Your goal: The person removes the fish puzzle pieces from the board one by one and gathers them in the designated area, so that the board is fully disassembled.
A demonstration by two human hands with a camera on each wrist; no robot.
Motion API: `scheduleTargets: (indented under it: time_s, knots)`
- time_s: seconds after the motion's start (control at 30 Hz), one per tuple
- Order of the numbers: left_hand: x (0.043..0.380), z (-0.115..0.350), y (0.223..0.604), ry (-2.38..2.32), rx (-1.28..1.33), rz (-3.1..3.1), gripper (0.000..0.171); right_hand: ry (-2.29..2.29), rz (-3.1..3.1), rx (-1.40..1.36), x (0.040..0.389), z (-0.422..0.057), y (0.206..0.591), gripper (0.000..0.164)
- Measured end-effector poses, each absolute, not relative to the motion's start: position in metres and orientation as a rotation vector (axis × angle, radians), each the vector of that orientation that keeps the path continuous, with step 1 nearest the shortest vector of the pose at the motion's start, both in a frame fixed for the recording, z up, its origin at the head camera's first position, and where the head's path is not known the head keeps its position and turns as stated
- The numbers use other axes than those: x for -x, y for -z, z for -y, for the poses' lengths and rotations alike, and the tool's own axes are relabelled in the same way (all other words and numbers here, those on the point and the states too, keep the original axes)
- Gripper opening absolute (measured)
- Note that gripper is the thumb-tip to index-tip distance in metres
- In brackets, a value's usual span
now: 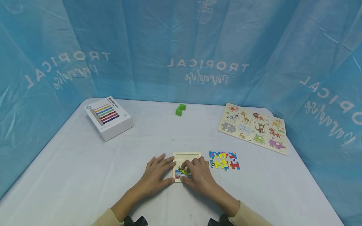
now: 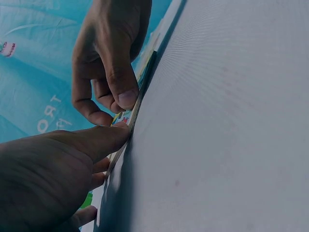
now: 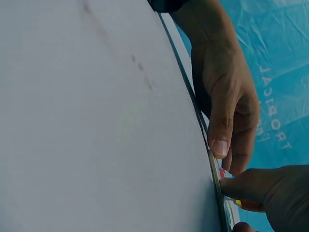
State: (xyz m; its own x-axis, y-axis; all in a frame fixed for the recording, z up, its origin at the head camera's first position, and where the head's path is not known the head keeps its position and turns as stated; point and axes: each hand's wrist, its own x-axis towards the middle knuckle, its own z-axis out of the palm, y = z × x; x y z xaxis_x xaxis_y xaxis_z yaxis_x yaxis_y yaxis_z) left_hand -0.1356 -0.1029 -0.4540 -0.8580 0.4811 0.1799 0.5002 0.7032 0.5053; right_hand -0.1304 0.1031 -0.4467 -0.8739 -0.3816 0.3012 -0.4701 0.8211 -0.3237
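Note:
A small wooden puzzle tray lies flat before me, with picture pieces in its lower left part. My left hand rests along the tray's left side, fingers spread fairly straight; its thumb touches the lower left corner. Over the tray, my right hand curls its index finger and thumb around a yellow and blue puzzle piece, partly hidden by the fingers. In the left wrist view, the right hand's fingertips meet the tray close to the left thumb. Several loose puzzle pieces lie right of the tray.
At the back left stands a white box with rows of coloured beads pictured on it. A green block sits at the back middle. On the right lies an animal puzzle board. A blue curtain surrounds the white table.

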Motion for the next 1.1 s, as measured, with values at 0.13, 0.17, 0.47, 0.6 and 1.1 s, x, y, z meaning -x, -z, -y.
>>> scheduleTargets:
  time_s: [0.13, 0.17, 0.47, 0.6, 1.1]
  knots:
    - [0.135, 0.104, 0.454, 0.884, 0.827, 2.864, 0.053, -0.534, 2.826, -0.699, 0.134, -0.103, 0.443, 0.035]
    - [0.135, 0.104, 0.454, 0.886, 0.831, 2.859, 0.053, -0.528, 2.834, -0.711, 0.135, -0.103, 0.442, 0.036]
    - [0.135, 0.104, 0.456, 0.869, 0.850, 2.814, 0.053, -0.468, 2.865, -0.820, 0.141, -0.101, 0.434, 0.035]
    - [0.136, 0.105, 0.456, 0.867, 0.854, 2.809, 0.055, -0.435, 2.873, -0.832, 0.141, -0.100, 0.433, 0.034]
    - [0.136, 0.104, 0.456, 0.868, 0.832, 2.847, 0.054, -0.574, 2.797, -0.745, 0.136, -0.117, 0.440, 0.035]
